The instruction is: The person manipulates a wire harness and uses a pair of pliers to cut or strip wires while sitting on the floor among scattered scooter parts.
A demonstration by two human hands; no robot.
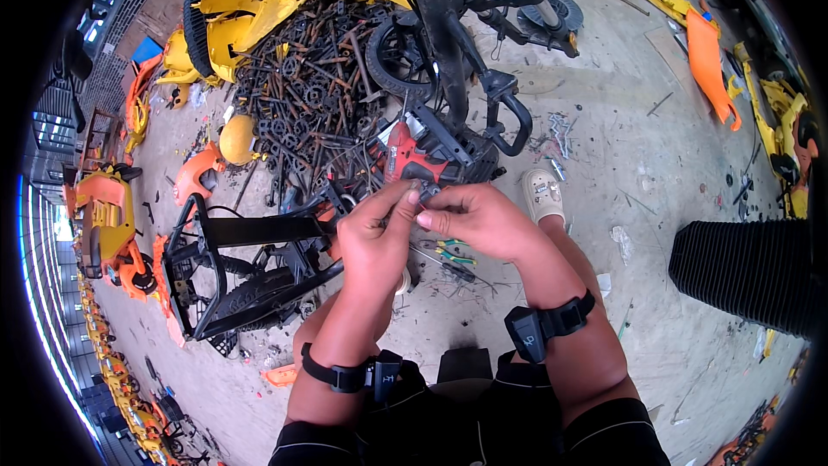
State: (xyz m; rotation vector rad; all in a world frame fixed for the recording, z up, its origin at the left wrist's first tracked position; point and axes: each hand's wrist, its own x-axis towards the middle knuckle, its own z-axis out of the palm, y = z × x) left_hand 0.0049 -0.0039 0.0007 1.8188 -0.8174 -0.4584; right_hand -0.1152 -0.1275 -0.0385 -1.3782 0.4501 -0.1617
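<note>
My left hand (pixel 373 231) and my right hand (pixel 479 217) meet in front of me, fingertips pinched together. Between them is a small greyish part, mostly hidden by the fingers, and its kind cannot be made out. Just beyond the fingertips, a red cordless drill (pixel 402 154) rests on the black scooter frame (pixel 448 30). Below my right hand, pliers with green and yellow handles (pixel 452 252) lie on the floor beside a dark-handled screwdriver (pixel 457 270).
A heap of rusty metal parts (pixel 302 86) spreads ahead, with yellow body panels (pixel 250 13) behind it. Another black frame (pixel 259 229) lies on the left. A black ribbed crate (pixel 746 276) stands at right. Loose screws (pixel 561 134) are scattered near my foot.
</note>
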